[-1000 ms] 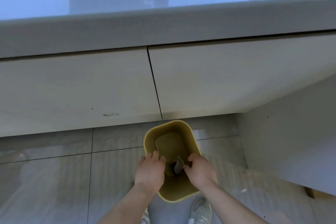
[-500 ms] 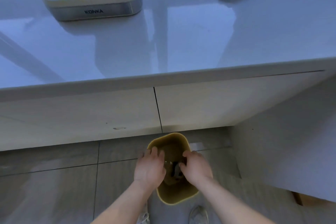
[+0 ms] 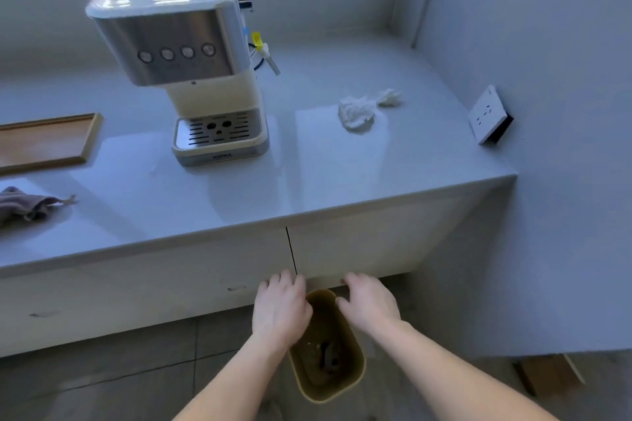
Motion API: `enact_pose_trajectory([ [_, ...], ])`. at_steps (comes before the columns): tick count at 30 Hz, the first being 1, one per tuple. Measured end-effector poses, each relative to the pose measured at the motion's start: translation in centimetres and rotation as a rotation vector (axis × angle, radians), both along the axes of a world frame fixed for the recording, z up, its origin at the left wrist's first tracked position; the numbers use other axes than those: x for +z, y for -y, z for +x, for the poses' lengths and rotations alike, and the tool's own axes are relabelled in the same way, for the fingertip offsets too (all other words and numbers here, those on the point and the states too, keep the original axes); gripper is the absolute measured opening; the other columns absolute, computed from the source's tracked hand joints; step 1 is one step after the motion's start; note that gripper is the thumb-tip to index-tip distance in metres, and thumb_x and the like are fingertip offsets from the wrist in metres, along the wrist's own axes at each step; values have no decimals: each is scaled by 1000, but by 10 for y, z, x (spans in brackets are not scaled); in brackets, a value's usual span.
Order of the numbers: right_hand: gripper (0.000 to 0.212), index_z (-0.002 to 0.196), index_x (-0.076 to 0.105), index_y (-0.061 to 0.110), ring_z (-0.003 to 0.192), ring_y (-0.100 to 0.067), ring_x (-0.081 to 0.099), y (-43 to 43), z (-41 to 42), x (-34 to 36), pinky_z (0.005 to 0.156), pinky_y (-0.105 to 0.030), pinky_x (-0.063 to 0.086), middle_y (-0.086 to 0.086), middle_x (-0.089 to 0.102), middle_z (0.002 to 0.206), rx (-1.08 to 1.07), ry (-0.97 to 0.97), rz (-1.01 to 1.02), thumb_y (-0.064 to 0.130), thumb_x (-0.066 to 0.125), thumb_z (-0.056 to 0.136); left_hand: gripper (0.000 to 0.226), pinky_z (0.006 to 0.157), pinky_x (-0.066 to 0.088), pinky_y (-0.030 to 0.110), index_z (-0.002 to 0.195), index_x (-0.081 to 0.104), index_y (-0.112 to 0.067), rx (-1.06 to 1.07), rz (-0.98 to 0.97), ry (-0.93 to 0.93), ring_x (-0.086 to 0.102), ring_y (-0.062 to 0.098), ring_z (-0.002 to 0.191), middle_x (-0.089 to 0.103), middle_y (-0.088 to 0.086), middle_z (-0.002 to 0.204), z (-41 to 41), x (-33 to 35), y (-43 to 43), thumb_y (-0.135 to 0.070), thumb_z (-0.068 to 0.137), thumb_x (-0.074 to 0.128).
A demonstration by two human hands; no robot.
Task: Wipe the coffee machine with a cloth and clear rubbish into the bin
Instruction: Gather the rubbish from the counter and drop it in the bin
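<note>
Head view: crumpled tissue [image 3: 357, 112] beside coffee machine [image 3: 191, 55], bin [image 3: 337, 383] below

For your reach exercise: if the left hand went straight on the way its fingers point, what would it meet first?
Probably the cabinet front: the left hand points forward over the bin toward it, though depth is unclear.

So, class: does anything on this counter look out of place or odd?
Yes. A crumpled white tissue lies loose on the counter right of the coffee machine, not yet binned. The wall socket also sits crooked, seemingly pulled away from the wall.
</note>
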State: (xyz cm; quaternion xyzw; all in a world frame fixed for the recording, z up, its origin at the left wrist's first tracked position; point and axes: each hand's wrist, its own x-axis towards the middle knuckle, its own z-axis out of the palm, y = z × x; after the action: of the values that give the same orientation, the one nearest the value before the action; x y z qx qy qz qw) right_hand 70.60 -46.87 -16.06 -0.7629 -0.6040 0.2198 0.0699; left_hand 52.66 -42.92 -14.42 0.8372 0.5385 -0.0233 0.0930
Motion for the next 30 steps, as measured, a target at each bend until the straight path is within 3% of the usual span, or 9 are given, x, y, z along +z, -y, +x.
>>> enact_pose_trajectory([
  [6,42,130,51,27,110,-20,59,-6,3,81,79,-33,50,1,62,123,35,41,36,43,59,91,30,83,45,39,113,54,-20,-28,107,23,55,25,95,57,3,105,6,78,-7,-32,86,45],
  [15,46,133,49,24,112,-25,57,-16,17,177,84,-40,55,-2,61,123,5,122,137,41,56,91,32,82,44,39,115,54,-17,-103,219,84,54,27,93,57,4,102,10,166,-32,-25,85,46],
  [20,44,131,49,22,116,-28,54,-26,25,211,88,-43,52,-5,60,124,-59,169,124,41,55,92,29,80,43,38,114,54,-15,-172,274,144,54,29,90,55,6,98,17,200,-57,-23,86,50],
  [30,45,135,47,21,116,-27,52,-49,37,249,87,-43,51,-4,58,125,-197,150,128,35,51,93,34,82,43,39,117,54,-15,-291,280,93,54,31,96,56,6,104,28,234,-100,-27,86,51],
])
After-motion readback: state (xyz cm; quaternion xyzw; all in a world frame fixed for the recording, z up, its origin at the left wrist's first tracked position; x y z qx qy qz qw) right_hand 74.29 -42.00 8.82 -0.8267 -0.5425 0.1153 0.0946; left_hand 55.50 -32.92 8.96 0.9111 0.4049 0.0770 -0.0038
